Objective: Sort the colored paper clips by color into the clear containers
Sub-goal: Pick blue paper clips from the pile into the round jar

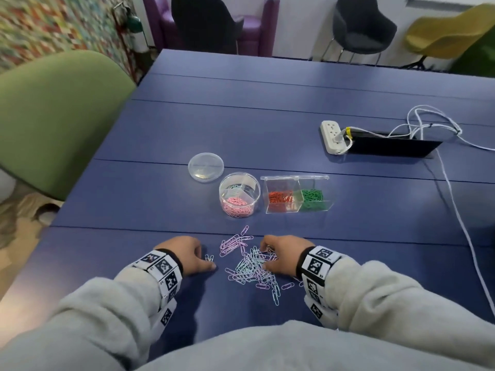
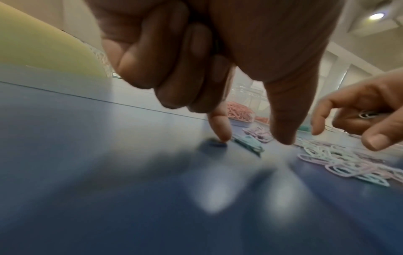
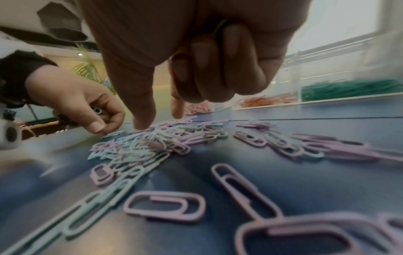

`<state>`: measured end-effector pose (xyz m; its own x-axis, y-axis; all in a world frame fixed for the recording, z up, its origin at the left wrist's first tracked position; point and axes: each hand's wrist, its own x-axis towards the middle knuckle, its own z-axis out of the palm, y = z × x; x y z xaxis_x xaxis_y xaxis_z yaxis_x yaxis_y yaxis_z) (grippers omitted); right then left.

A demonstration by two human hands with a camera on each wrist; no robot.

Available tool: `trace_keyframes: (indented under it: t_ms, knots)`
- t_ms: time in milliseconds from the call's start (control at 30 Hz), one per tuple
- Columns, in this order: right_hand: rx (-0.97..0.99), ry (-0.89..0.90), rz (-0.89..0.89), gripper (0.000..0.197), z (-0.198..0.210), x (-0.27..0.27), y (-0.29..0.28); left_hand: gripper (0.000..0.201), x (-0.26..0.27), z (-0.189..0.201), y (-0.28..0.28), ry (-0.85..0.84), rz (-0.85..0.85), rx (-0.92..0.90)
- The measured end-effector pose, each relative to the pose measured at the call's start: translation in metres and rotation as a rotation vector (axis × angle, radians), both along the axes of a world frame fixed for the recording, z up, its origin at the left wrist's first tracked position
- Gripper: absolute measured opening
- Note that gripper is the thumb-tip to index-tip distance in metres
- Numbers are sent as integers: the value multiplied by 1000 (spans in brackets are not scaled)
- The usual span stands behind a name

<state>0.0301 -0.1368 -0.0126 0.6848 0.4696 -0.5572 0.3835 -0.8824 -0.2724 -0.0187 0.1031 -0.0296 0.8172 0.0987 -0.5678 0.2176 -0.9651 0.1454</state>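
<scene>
Left hand (image 1: 187, 254) pinches at blue clips (image 1: 209, 257); right hand (image 1: 281, 253), fingers curled, picks in the pile (image 1: 251, 263) at 6 o'clock. Risk: lilac and blue tangle, mis-sorting.

Around my workspace: a blue table and a ring of chairs.

On the blue table (image 1: 241, 124) I see a white power strip (image 1: 332, 136) beside a black cable slot (image 1: 393, 147), with white cords (image 1: 439, 129) trailing off the right edge. A green chair (image 1: 53, 116) stands at the left; a purple armchair (image 1: 257, 25), two dark chairs (image 1: 361, 25) and a yellow chair (image 1: 450, 33) stand beyond the far side.
</scene>
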Motion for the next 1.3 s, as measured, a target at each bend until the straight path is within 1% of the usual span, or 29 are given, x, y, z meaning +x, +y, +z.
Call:
trace_keyframes:
  t_ms: [67,133,233,267,333,433,500,600,700,767,800,867,933,1000,1100,1167,1300]
  knots:
    - [-35,-16,54,46,-2,-2,7,44,-1,2,-8,3,-2,41]
    - [-58,-23,70,50,-4,-2,12,41,1,2,-14,8,-9,47]
    - [-75,-25,93,46,-5,-2,14,27,4,-1,-19,17,-12,-14]
    - [-74,-22,99,43,-5,-2,13,21,5,-3,-20,16,-7,-35]
    - [-57,-14,96,28,-5,-3,10,14,6,-5,-20,9,-5,-55]
    - [-27,-7,66,8,-7,-3,3,11,7,-8,-19,5,-16,-68]
    - [-25,1,41,3,-6,-1,-3,10,6,-10,-19,10,-17,-91]
    - [-46,-1,18,3,-3,3,-15,17,4,-15,-17,3,-11,-121]
    - [-54,-18,-24,4,-1,6,-27,27,2,-17,-16,-54,70,-207]
    - [-29,-20,-39,6,0,6,-28,26,4,-16,-15,-108,145,-284]
    - [-20,-19,-33,10,1,5,-27,24,6,-16,-14,-125,183,-317]
    - [-17,-5,1,19,1,2,-20,21,8,-15,-12,-154,239,-361]
    - [-27,2,54,24,0,-1,-11,21,9,-12,-10,-182,276,-385]
    - [-34,-2,88,24,-2,-3,-5,20,10,-12,-9,-195,315,-416]
    - [-42,-3,80,19,-4,-2,-1,18,11,-16,-8,-171,365,-489]
    - [-48,6,60,16,-3,-1,0,24,11,-18,-8,-141,371,-525]
    - [-31,-2,0,18,1,4,-3,27,10,-18,-6,-107,252,-416]
